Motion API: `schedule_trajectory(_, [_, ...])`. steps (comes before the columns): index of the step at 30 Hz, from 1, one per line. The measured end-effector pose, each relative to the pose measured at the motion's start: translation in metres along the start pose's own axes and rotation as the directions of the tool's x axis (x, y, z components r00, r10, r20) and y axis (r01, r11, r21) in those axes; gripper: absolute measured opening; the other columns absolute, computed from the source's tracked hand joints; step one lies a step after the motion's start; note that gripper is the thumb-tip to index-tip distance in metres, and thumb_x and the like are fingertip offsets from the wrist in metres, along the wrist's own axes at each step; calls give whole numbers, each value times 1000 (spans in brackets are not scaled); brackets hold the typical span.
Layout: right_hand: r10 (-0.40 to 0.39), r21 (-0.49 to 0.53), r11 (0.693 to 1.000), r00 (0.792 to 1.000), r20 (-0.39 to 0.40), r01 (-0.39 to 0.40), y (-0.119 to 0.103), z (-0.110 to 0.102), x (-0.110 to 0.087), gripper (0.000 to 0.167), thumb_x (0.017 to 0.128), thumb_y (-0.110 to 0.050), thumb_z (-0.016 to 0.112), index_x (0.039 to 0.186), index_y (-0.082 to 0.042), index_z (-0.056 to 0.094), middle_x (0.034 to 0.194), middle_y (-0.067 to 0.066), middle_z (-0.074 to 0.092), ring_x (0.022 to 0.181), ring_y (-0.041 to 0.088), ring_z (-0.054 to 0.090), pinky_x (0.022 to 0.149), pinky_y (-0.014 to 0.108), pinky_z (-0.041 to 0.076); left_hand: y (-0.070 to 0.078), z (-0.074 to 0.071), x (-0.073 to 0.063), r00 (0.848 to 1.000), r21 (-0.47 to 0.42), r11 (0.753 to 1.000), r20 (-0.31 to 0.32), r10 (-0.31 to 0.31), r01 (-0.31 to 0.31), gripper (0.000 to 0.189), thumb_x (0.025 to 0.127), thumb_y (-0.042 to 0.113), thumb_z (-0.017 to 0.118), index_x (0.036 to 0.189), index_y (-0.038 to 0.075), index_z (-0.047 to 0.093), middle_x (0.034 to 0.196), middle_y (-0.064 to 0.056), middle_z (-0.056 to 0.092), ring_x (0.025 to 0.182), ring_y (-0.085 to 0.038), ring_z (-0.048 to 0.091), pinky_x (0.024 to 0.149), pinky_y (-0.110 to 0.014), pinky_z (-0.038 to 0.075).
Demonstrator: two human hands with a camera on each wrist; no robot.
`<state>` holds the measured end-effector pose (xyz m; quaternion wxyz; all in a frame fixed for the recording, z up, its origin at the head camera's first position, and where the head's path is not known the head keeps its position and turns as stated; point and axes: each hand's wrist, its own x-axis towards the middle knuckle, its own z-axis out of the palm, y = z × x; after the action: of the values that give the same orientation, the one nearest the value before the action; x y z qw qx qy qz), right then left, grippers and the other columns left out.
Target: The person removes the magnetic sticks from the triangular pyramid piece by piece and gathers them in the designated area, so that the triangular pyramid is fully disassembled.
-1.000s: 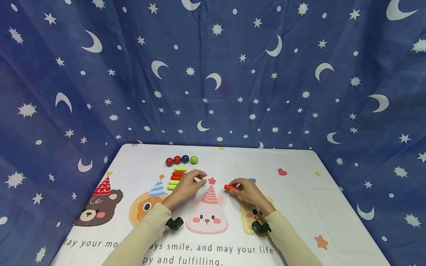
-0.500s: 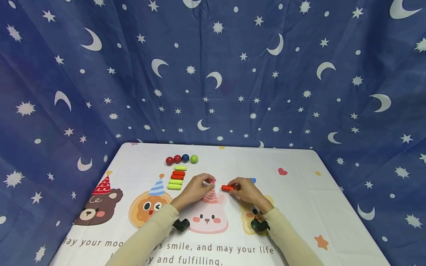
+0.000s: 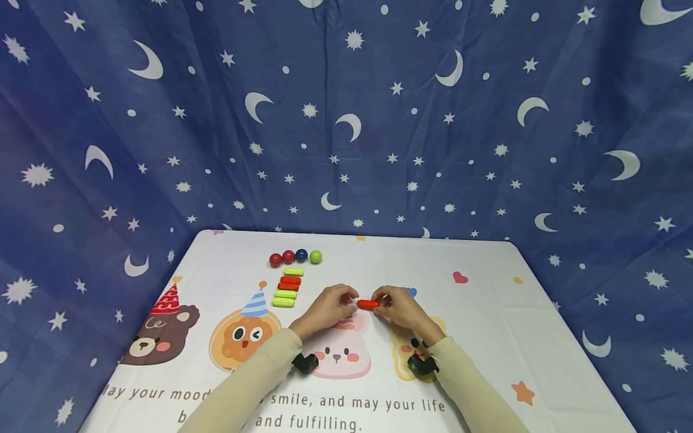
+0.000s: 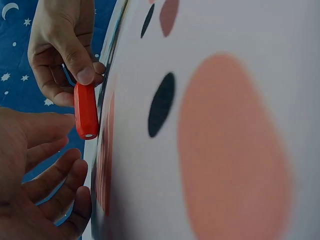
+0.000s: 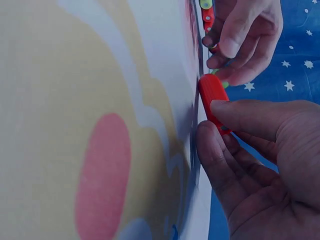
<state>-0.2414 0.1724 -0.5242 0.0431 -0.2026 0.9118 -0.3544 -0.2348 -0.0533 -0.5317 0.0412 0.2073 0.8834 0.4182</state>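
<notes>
Between thumb and fingers, my right hand [image 3: 400,308] pinches a short red plastic stick [image 3: 368,304] over the rabbit print. The left wrist view shows a small pale disc in the end of this red stick [image 4: 86,117] that faces my left hand. My left hand [image 3: 326,310] is just left of that end, its fingers loosely bent and its index fingertip right at the stick's side. Nothing shows in the left hand's grasp. In the right wrist view, my right thumb and fingers [image 5: 237,112] cover the near end of the stick.
A row of red, blue and green balls [image 3: 289,257] sits toward the table's back left. In front of it lie several yellow-green and red sticks [image 3: 289,287], side by side. The table [image 3: 482,319] wears a white printed cloth; a blue star-and-moon curtain [image 3: 346,120] hangs behind.
My left hand has moved right, away from the laid-out sticks, up to the red stick's free end. My right hand has brought that stick slightly left.
</notes>
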Motion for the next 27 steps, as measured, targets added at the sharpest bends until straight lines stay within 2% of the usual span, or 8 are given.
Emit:
schedule_trajectory(8, [-18, 14, 1000, 1000, 0, 18, 1, 4, 0, 19, 80, -8, 79, 97, -12, 72, 82, -1, 70, 71, 7, 60, 66, 21, 49, -1, 4, 9, 999, 64, 998, 34, 14, -16, 25, 83, 13, 77, 108, 10, 70, 98, -3, 69, 89, -14, 62, 82, -28, 51])
schedule_trajectory(12, [-33, 24, 999, 999, 8, 33, 2, 4, 0, 18, 81, -8, 79, 96, -13, 72, 82, -1, 70, 71, 7, 60, 66, 21, 49, -2, 5, 10, 998, 75, 997, 59, -3, -1, 21, 84, 14, 77, 104, 12, 71, 91, 1, 67, 82, -10, 58, 76, -24, 48])
schedule_trajectory(18, [-57, 29, 998, 998, 14, 57, 0, 2, 0, 18, 81, -8, 78, 98, -11, 71, 83, 1, 70, 72, 8, 61, 68, 22, 50, -2, 5, 12, 999, 75, 997, 54, 2, -6, 16, 85, 12, 75, 100, 12, 71, 83, 3, 63, 74, -7, 53, 68, -21, 44])
schedule_trajectory(22, [-41, 29, 999, 999, 32, 40, -1, -1, 0, 20, 82, -10, 78, 102, -11, 71, 86, 0, 71, 76, 10, 63, 70, 24, 51, -3, 3, 9, 998, 67, 998, 55, -10, 7, 16, 85, 13, 75, 101, 12, 71, 83, 4, 63, 74, -7, 54, 69, -20, 45])
schedule_trajectory(27, [10, 19, 1000, 999, 42, -11, -3, -6, -1, 20, 85, -14, 76, 104, -14, 71, 94, -2, 71, 82, 10, 64, 75, 28, 53, -3, -6, 2, 1000, 75, 997, 23, -3, 1, 15, 85, 12, 76, 99, 13, 71, 85, 3, 64, 76, -10, 54, 71, -23, 45])
